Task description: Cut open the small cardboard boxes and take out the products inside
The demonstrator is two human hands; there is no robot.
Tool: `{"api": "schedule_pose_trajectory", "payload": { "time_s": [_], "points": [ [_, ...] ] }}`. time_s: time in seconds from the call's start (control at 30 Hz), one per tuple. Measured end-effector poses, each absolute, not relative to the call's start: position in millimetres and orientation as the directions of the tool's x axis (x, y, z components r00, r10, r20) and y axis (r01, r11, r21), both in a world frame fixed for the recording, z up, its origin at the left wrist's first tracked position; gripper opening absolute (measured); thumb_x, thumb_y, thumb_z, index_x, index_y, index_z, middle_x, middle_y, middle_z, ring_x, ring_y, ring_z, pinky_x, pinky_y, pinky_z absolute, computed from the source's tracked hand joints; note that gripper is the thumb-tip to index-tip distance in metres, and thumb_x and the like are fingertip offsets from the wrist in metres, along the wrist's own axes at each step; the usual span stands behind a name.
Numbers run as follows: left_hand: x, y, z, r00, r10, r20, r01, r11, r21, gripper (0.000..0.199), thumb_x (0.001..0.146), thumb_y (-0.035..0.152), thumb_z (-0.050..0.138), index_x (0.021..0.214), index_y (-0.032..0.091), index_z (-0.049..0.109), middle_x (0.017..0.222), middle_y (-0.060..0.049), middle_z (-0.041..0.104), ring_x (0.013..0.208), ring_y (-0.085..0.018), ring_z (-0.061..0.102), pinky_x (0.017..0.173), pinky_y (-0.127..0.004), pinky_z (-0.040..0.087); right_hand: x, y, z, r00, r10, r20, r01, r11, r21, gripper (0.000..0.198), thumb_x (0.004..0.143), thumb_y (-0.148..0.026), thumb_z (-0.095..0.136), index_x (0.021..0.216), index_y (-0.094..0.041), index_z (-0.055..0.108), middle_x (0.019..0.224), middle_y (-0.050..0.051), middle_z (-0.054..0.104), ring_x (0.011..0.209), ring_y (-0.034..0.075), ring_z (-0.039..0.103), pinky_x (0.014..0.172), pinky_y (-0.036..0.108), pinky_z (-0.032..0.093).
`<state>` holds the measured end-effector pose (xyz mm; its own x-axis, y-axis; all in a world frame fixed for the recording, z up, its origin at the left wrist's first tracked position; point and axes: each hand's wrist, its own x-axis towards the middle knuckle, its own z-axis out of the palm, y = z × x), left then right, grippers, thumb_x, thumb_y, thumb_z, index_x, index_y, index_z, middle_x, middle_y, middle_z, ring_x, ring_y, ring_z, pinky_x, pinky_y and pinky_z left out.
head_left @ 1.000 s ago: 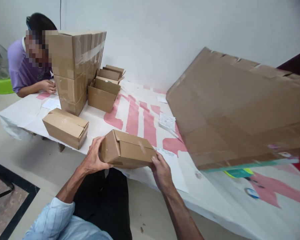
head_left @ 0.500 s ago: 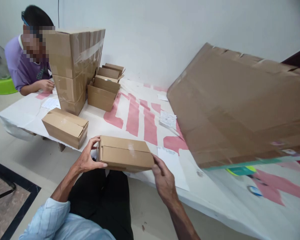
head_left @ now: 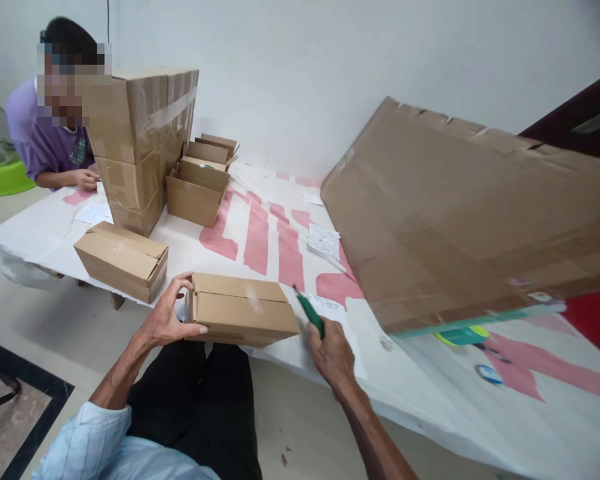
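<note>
Near the table's front edge lies a closed, oblong cardboard box, with a bit of clear tape across its lid seam. My left hand grips its left end, thumb on the near side and fingers around the far corner. Just off the box's right end, my right hand is closed around a green utility knife whose thin dark tip points up and left. Under that hand and the knife is a sheet of paper with writing on it.
Another closed box sits to the left. Behind it rise stacked, taped cartons and several open boxes. A large cardboard sheet leans at right, near a tape roll. Across the table sits a person.
My right hand has come off the box's right end, and the green utility knife now shows in it. My left hand keeps its grip. The whole view has shifted slightly.
</note>
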<state>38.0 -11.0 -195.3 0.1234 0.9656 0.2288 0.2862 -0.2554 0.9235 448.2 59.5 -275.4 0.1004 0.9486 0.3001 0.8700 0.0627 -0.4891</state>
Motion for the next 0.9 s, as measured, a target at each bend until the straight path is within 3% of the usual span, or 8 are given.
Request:
{"api": "schedule_pose_trajectory", "payload": {
  "time_s": [0.1, 0.2, 0.33, 0.43, 0.6, 0.9],
  "points": [
    [36, -8, -194, 0.124, 0.967, 0.223, 0.296, -0.251, 0.922, 0.069, 0.068, 0.043, 0.096, 0.120, 0.027, 0.053, 0.167, -0.019, 0.042, 0.156, -0.041, 0.043, 0.117, -0.058, 0.045, 438, 61, -223, 0.151, 0.940, 0.305, 0.717, 0.109, -0.689, 0.044, 0.092, -0.056, 0.050, 0.105, -0.020, 0.071, 0.090, 0.009, 0.071, 0.081, 0.027, 0.063, 0.072, 0.038, 0.052],
    [35, -7, -194, 0.124, 0.964, 0.235, 0.296, -0.262, 0.919, 0.066, 0.067, 0.041, 0.096, 0.117, 0.026, 0.057, 0.165, -0.019, 0.044, 0.154, -0.040, 0.044, 0.115, -0.055, 0.048, 416, 60, -163, -0.066, 0.975, 0.211, 0.585, 0.210, -0.783, 0.047, 0.094, -0.061, 0.057, 0.101, -0.020, 0.077, 0.075, 0.003, 0.068, 0.063, 0.020, 0.056, 0.060, 0.032, 0.047],
    [36, -7, -196, 0.123, 0.959, 0.255, 0.294, -0.281, 0.913, 0.060, 0.069, 0.039, 0.095, 0.115, 0.025, 0.061, 0.164, -0.018, 0.044, 0.153, -0.038, 0.046, 0.113, -0.052, 0.050, 378, 60, -106, -0.401, 0.903, 0.156, 0.521, 0.365, -0.772, 0.045, 0.094, -0.060, 0.062, 0.103, -0.021, 0.084, 0.088, 0.006, 0.079, 0.079, 0.024, 0.069, 0.071, 0.032, 0.055],
    [36, -7, -198, 0.127, 0.954, 0.272, 0.293, -0.298, 0.909, 0.059, 0.069, 0.038, 0.095, 0.117, 0.025, 0.063, 0.164, -0.018, 0.045, 0.153, -0.039, 0.045, 0.112, -0.050, 0.051, 361, 67, -88, -0.533, 0.841, 0.087, 0.509, 0.402, -0.761, 0.046, 0.096, -0.059, 0.060, 0.104, -0.022, 0.086, 0.096, 0.006, 0.082, 0.084, 0.025, 0.072, 0.074, 0.032, 0.057],
    [36, -7, -198, 0.140, 0.950, 0.278, 0.296, -0.308, 0.904, 0.061, 0.069, 0.036, 0.094, 0.120, 0.025, 0.063, 0.164, -0.018, 0.045, 0.154, -0.039, 0.045, 0.112, -0.051, 0.052, 360, 78, -82, -0.580, 0.814, -0.015, 0.570, 0.393, -0.721, 0.048, 0.095, -0.060, 0.060, 0.096, -0.020, 0.086, 0.088, 0.005, 0.080, 0.078, 0.023, 0.069, 0.067, 0.031, 0.054],
    [36, -7, -199, 0.136, 0.958, 0.251, 0.286, -0.281, 0.916, 0.062, 0.067, 0.036, 0.094, 0.120, 0.025, 0.064, 0.166, -0.018, 0.043, 0.155, -0.040, 0.044, 0.113, -0.051, 0.050, 359, 86, -69, -0.641, 0.766, -0.047, 0.595, 0.457, -0.661, 0.048, 0.097, -0.058, 0.058, 0.092, -0.018, 0.084, 0.077, 0.004, 0.074, 0.067, 0.018, 0.060, 0.061, 0.030, 0.047]
  ]
}}
